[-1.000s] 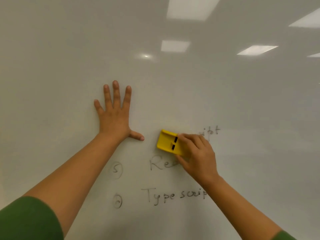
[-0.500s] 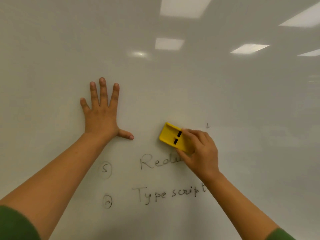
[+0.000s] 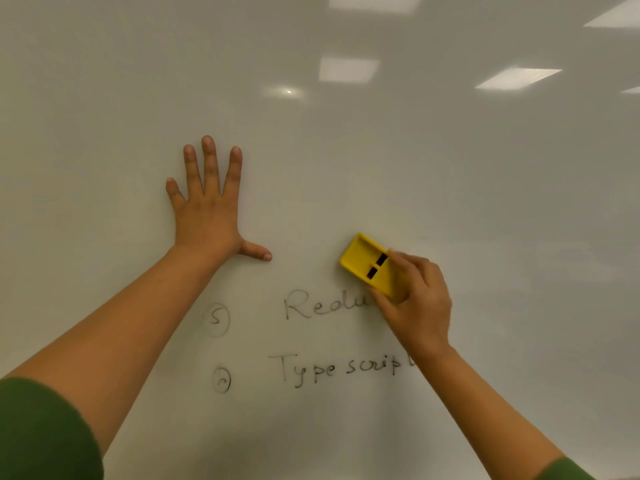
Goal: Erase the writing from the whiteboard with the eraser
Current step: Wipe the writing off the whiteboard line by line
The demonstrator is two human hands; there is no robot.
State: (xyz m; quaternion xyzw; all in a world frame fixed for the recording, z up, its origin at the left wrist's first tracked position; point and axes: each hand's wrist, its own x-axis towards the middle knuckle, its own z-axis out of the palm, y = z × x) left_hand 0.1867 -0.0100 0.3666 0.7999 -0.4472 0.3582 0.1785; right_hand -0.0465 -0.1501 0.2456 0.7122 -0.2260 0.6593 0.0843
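A white whiteboard (image 3: 485, 202) fills the view. My right hand (image 3: 417, 303) grips a yellow eraser (image 3: 363, 263) with two black slots, pressed flat on the board just above the right end of the handwritten word "Redu" (image 3: 325, 306). The end of that word is hidden behind my hand. Below it runs the line "Typescript" (image 3: 337, 370), and two circled marks (image 3: 216, 318) (image 3: 221, 380) stand to the left of the lines. My left hand (image 3: 207, 209) lies flat on the board with fingers spread, left of the eraser.
Ceiling lights reflect in the upper board (image 3: 348, 69). Green sleeves (image 3: 41, 431) show at the bottom corners.
The leftover letters to the upper right of the eraser have been wiped away. The eraser stays above the "Redu" line, and the view has shifted slightly.
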